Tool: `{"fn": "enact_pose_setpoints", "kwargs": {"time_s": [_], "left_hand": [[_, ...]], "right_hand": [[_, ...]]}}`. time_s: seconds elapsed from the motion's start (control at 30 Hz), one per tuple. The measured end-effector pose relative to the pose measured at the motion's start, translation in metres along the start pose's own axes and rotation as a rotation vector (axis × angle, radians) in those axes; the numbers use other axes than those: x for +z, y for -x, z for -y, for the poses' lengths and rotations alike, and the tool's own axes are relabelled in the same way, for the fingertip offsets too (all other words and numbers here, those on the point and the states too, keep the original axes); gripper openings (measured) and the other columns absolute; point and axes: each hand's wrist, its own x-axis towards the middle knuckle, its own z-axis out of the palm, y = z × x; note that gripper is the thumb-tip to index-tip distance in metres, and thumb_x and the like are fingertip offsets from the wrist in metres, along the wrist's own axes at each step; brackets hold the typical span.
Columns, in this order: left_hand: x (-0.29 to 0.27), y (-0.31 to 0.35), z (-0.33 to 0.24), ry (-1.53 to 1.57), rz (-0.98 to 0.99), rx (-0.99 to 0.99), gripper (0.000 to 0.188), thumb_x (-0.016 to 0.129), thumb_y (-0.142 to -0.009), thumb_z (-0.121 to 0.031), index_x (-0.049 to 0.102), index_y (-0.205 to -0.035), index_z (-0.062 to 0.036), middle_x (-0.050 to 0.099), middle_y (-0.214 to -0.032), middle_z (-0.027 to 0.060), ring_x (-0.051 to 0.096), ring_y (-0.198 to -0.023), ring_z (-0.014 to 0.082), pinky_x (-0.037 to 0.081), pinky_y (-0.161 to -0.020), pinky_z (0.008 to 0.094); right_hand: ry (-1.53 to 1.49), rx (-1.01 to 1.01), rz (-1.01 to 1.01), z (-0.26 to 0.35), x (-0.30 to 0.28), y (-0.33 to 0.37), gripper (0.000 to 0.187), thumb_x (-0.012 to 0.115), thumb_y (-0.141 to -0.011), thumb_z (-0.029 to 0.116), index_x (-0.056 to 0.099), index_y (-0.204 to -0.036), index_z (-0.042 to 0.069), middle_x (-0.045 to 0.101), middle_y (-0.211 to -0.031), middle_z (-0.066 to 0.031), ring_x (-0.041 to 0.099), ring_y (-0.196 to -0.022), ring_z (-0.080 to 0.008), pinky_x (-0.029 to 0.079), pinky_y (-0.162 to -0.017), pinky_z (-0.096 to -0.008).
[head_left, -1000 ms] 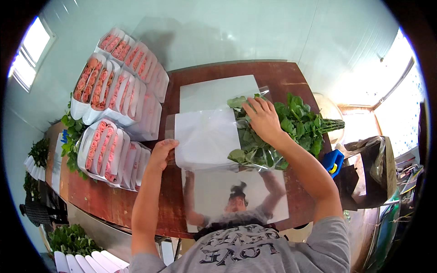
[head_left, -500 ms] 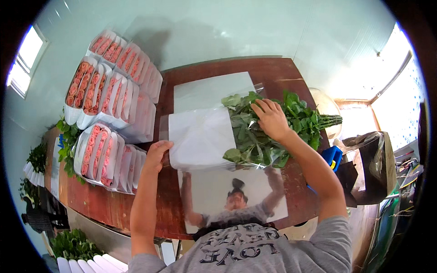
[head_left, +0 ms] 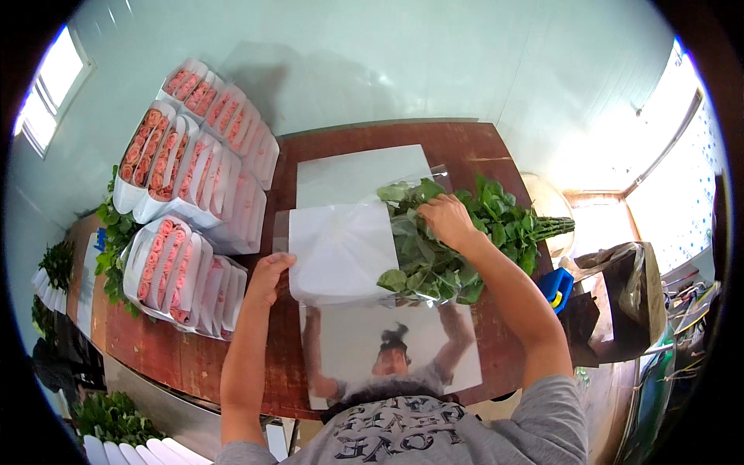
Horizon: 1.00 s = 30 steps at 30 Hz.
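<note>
A wrapped flower bunch lies across the table, its head end inside white paper [head_left: 341, 252]. Green leaves [head_left: 418, 267] spread out of the paper, partly under a clear plastic sleeve [head_left: 281, 226], and bare stems [head_left: 554, 226] point right. At the near left corner of the wrapping, my left hand [head_left: 271, 275] is closed, thumb against the edge. My right hand [head_left: 448, 221] rests over the leaves with its fingers bent together, seemingly pinching the sleeve; the fingertips are partly hidden. Beneath the bunch is a shiny, reflective sheet [head_left: 395, 349].
Stacked white-wrapped bunches of pink roses [head_left: 182, 163] stand at the table's left. A pale sheet [head_left: 360, 174] lies behind the bunch. At right are a blue tape dispenser [head_left: 556, 287] and a dark bag [head_left: 632, 291]. More leafy bunches [head_left: 116, 418] stand at lower left.
My right hand has gone from spread over the leaves to fingers bent together, shifting slightly left. My left hand stays at the wrapping's edge. The whole view has tilted a little.
</note>
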Motion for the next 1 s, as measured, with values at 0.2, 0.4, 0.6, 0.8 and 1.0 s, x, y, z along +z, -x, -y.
{"fn": "enact_pose_setpoints", "kwargs": {"time_s": [0.2,0.4,0.6,0.8,1.0], "left_hand": [[-0.007,-0.003,0.012,0.012,-0.003,0.041,0.011,0.068,-0.084,-0.014,0.065,-0.087,-0.0037,0.067,-0.084,0.0052,0.065,-0.074,0.0149,0.053,-0.067,0.0277],[-0.004,-0.001,0.004,0.028,0.052,-0.016,0.011,0.067,-0.084,-0.013,0.065,-0.089,-0.0030,0.067,-0.084,0.0050,0.065,-0.073,0.0146,0.053,-0.068,0.0278],[0.001,0.000,0.006,-0.006,-0.010,0.019,0.011,0.067,-0.085,-0.015,0.065,-0.088,-0.0040,0.067,-0.082,0.0038,0.064,-0.071,0.0137,0.053,-0.065,0.0276],[-0.012,0.005,0.010,-0.004,-0.001,0.017,0.012,0.068,-0.084,-0.017,0.065,-0.087,-0.0046,0.066,-0.082,0.0030,0.063,-0.070,0.0131,0.051,-0.065,0.0270],[0.003,0.002,0.001,-0.010,0.062,0.005,0.011,0.068,-0.084,-0.018,0.065,-0.084,-0.0071,0.066,-0.081,0.0007,0.062,-0.069,0.0102,0.050,-0.065,0.0251]], "right_hand": [[-0.141,-0.149,-0.091,0.024,-0.010,-0.005,0.039,0.067,-0.075,0.011,0.060,-0.114,0.010,0.061,-0.110,-0.0061,0.054,-0.109,-0.0263,0.042,-0.095,-0.0399],[-0.109,-0.174,-0.223,0.043,0.004,-0.014,0.034,0.065,-0.075,0.011,0.062,-0.108,0.008,0.062,-0.109,-0.0064,0.055,-0.107,-0.0254,0.042,-0.094,-0.0398],[0.024,-0.205,-0.371,0.033,0.009,-0.030,0.014,0.060,-0.073,0.006,0.066,-0.086,0.008,0.063,-0.080,-0.0062,0.060,-0.082,-0.0258,0.047,-0.080,-0.0385],[-0.021,-0.423,-0.307,0.047,-0.074,0.016,0.024,0.063,-0.070,0.002,0.067,-0.093,0.006,0.065,-0.086,-0.0065,0.061,-0.075,-0.0245,0.052,-0.064,-0.0350],[-0.108,-0.144,-0.263,0.003,0.000,0.082,0.028,0.064,-0.068,-0.004,0.067,-0.093,0.008,0.066,-0.090,-0.0062,0.061,-0.082,-0.0258,0.051,-0.069,-0.0372]]}}
